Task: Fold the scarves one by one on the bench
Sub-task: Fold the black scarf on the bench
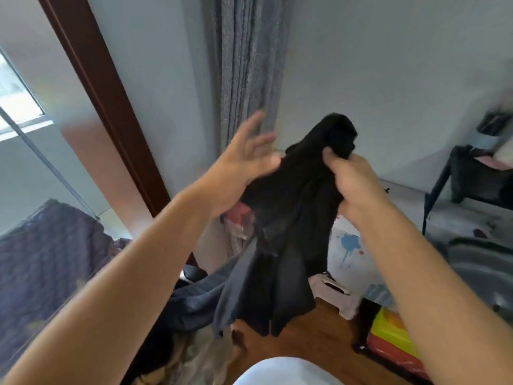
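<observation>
Head view: right hand (352, 179) grasps black scarf (286, 232) bunched at its top, held in mid-air so it hangs free, likely to find an edge. Left hand (244, 162) released, fingers spread, touching scarf's side. Surface not identifiable; scarf's corners lost in folds, motion blur.

We see a plain black fabric scarf (288, 218), its lower folds a dark charcoal. Behind it hangs a speckled grey woven curtain (247, 65) against a pale grey-white painted wall (388, 65). We note a dark reddish-brown wooden frame (105, 93), a white panel splashed with blue and red paint spots (348, 245), a warm brown wooden floor (313, 343) and a yellow-and-red box (394, 340).
</observation>
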Motion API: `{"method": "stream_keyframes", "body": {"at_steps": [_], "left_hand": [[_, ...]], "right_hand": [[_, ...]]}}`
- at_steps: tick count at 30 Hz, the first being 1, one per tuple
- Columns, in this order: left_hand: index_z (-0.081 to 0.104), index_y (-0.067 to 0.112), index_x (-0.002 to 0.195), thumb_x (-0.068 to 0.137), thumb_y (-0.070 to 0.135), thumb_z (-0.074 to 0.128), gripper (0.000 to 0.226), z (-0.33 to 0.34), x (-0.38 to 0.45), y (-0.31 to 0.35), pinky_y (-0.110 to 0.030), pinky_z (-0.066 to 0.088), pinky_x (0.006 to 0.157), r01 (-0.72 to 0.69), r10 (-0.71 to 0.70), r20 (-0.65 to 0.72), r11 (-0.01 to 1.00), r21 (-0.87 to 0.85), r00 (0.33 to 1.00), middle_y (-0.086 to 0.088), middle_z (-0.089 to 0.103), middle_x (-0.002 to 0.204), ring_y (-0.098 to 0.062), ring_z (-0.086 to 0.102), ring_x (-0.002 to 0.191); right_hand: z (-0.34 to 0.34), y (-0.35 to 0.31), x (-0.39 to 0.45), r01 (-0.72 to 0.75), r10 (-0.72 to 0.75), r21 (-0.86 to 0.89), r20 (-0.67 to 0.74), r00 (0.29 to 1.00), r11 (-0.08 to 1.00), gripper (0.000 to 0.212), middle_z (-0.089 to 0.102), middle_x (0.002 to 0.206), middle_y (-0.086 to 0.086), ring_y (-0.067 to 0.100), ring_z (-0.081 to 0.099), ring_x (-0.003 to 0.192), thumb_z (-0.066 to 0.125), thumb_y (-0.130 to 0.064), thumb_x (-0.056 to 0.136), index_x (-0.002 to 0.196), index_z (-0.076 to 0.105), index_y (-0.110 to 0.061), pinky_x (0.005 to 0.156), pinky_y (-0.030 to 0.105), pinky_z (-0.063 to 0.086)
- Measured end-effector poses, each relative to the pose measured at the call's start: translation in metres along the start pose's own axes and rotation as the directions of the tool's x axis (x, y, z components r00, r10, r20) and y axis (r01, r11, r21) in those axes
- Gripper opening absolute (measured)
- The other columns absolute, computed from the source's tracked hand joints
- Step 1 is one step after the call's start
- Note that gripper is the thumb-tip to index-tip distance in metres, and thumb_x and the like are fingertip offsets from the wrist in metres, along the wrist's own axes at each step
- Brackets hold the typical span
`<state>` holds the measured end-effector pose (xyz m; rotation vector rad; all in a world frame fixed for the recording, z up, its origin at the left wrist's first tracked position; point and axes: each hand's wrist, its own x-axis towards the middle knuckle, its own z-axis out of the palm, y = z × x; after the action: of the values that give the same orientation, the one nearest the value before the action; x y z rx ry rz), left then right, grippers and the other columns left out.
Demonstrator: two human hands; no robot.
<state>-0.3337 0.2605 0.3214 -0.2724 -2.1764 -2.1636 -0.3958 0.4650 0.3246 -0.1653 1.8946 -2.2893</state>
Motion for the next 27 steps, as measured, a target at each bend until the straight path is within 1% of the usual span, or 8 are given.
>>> {"method": "stream_keyframes", "body": {"at_steps": [5, 9, 15, 17, 20, 23, 25, 27], "left_hand": [[0.018, 0.038, 0.158, 0.066, 0.045, 0.086, 0.115, 0.013, -0.073, -0.208, -0.040, 0.038, 0.117, 0.396, -0.477, 0.021, 0.753, 0.526, 0.879, 0.015, 0.046, 0.150, -0.010, 0.046, 0.138], [0.064, 0.030, 0.123, 0.090, 0.036, 0.058, 0.034, 0.041, -0.108, -0.283, -0.034, 0.050, 0.094, 0.400, -0.326, -0.267, 0.466, 0.789, 0.907, 0.004, 0.071, 0.119, -0.022, 0.065, 0.114], [0.055, 0.004, 0.094, 0.103, 0.011, 0.044, 0.016, 0.016, -0.078, -0.237, -0.038, 0.037, 0.075, 0.540, -0.083, -0.763, 0.755, 0.372, 0.641, -0.021, 0.064, 0.093, -0.037, 0.060, 0.091], [0.052, 0.009, 0.097, 0.104, 0.026, 0.052, 0.019, -0.008, -0.055, -0.185, -0.040, 0.040, 0.075, 0.463, 0.081, -0.719, 0.714, 0.525, 0.690, -0.015, 0.064, 0.091, -0.037, 0.061, 0.088], [0.053, 0.026, 0.122, 0.093, 0.051, 0.065, 0.040, -0.036, -0.025, -0.097, -0.038, 0.051, 0.080, 0.208, 0.020, -0.216, 0.205, 0.957, 0.976, 0.006, 0.068, 0.100, -0.021, 0.063, 0.087], [0.061, 0.018, 0.119, 0.095, 0.029, 0.058, 0.026, -0.052, 0.016, -0.030, -0.042, 0.054, 0.079, 0.282, -0.047, -0.302, -0.254, 0.925, 0.952, -0.011, 0.069, 0.108, -0.035, 0.067, 0.097], [0.064, 0.006, 0.112, 0.092, 0.015, 0.053, 0.025, -0.047, 0.057, 0.019, -0.045, 0.054, 0.074, 0.577, 0.126, -0.579, 0.054, 0.815, 0.806, -0.024, 0.065, 0.106, -0.046, 0.064, 0.097], [0.062, 0.002, 0.121, 0.098, 0.013, 0.044, 0.031, -0.026, 0.115, 0.089, -0.036, 0.059, 0.059, 0.550, 0.136, -0.782, 0.638, 0.539, 0.608, -0.025, 0.065, 0.117, -0.045, 0.062, 0.109]], "right_hand": [[-0.043, -0.007, -0.001, -0.008, 0.011, 0.027, -0.127, 0.992, 1.000, 0.012, 0.073, 0.098, -0.004, 0.012, 0.071, 0.090, 0.057, -0.032, 0.101, 0.098, 0.065, -0.022, 0.074, 0.029, 0.056], [-0.069, -0.014, 0.000, -0.046, 0.049, 0.017, -0.275, 0.960, 0.999, 0.014, 0.069, 0.109, -0.003, 0.020, 0.066, 0.104, 0.061, -0.042, 0.097, 0.094, 0.062, -0.029, 0.093, 0.041, 0.054], [-0.109, -0.030, 0.002, -0.040, 0.036, 0.002, -0.458, 0.888, 0.999, 0.021, 0.062, 0.095, -0.008, 0.017, 0.064, 0.097, 0.057, -0.045, 0.099, 0.098, 0.059, -0.024, 0.091, 0.038, 0.055], [-0.125, -0.038, 0.010, -0.027, 0.017, -0.011, -0.500, 0.866, 1.000, 0.028, 0.059, 0.094, -0.009, 0.018, 0.062, 0.100, 0.052, -0.043, 0.101, 0.117, 0.058, -0.021, 0.093, 0.037, 0.054], [-0.150, -0.062, 0.038, 0.000, -0.009, -0.014, -0.607, 0.795, 1.000, 0.041, 0.060, 0.112, -0.003, 0.020, 0.058, 0.110, 0.048, -0.041, 0.103, 0.137, 0.051, -0.018, 0.100, 0.039, 0.051], [-0.177, -0.086, 0.062, 0.074, -0.041, 0.020, -0.678, 0.734, 0.997, 0.040, 0.060, 0.121, 0.001, 0.022, 0.060, 0.116, 0.046, -0.037, 0.104, 0.138, 0.051, -0.015, 0.100, 0.038, 0.051], [-0.185, -0.106, 0.071, 0.168, -0.091, 0.048, -0.677, 0.731, 0.985, 0.038, 0.060, 0.122, -0.001, 0.019, 0.060, 0.112, 0.044, -0.035, 0.105, 0.137, 0.051, -0.015, 0.098, 0.035, 0.052], [-0.192, -0.138, 0.080, 0.293, -0.169, 0.070, -0.680, 0.713, 0.954, 0.039, 0.062, 0.125, -0.002, 0.017, 0.061, 0.110, 0.045, -0.037, 0.103, 0.135, 0.052, -0.016, 0.098, 0.037, 0.053]]}}
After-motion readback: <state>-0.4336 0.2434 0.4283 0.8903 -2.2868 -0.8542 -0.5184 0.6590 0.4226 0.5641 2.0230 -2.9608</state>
